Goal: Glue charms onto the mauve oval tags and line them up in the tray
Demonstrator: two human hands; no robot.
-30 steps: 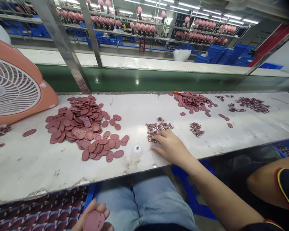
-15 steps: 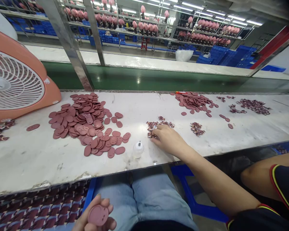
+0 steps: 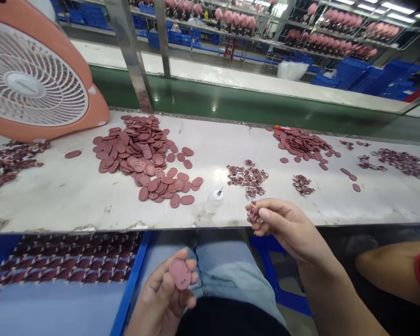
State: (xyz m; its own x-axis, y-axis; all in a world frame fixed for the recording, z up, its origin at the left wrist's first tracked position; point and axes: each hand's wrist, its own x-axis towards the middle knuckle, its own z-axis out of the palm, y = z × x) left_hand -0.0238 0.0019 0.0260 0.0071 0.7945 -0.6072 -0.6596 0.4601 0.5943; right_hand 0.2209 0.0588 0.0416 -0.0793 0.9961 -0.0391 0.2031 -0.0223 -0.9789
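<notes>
My left hand [image 3: 166, 294], low over my lap, holds a flat mauve oval disc [image 3: 180, 274] with small dark holes. At the table's front edge, my right hand [image 3: 276, 217] pinches a small dark-red piece [image 3: 253, 213] with pale bits between thumb and fingers. Just beyond it lies a pile of similar small pieces [image 3: 247, 177]. A white squeeze bottle with a thin dark tip [image 3: 215, 200] stands left of that pile. The large heap of mauve ovals [image 3: 133, 149] spreads over the table farther left.
An orange fan [image 3: 98, 107] stands at the left. More ovals [image 3: 301, 142] and small pieces [image 3: 402, 161] lie to the right. A blue tray [image 3: 126, 298] with rows of dark-red pieces is below the table at left. Another person's arm [image 3: 388, 261] shows at right.
My right hand has come back from the small-piece pile with a piece pinched in it. My left hand has risen with the oval disc. The view has shifted, showing more of the tray.
</notes>
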